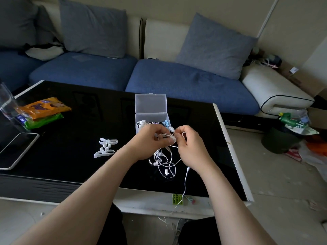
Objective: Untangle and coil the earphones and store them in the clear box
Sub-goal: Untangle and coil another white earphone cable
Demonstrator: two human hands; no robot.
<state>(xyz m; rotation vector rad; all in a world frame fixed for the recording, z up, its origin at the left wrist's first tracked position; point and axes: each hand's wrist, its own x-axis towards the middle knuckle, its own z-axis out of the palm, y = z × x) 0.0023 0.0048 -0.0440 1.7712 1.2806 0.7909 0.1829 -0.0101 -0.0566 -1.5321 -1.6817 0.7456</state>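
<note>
Fingers (pixel 169 141) of both hands pinch the white earphones (pixel 165 160) above the table (pixel 70 121), just before the open clear box (pixel 150 110). Untangling seems underway; next, knots need teasing apart before coiling.

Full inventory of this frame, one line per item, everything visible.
tangled earphones: one bundle, white, held over the table's near side, one cord hanging past the edge
clear box: 1, transparent, table centre, lid open
stored earphones: several, white, black and blue, inside the box
plastic pieces: a few, white, on the table left of the hands
phone: 1, white-edged, table's left edge
snack packets: 2, orange on green, table's far left
bottle: 1, clear, far left
table: 1, black top
sofa: 1, blue seats, behind the table
cushions: 3, grey-blue, on the sofa
bin: 1, dark, floor at right
left hand: pinches the tangled earphones
right hand: pinches the tangled earphones
</note>
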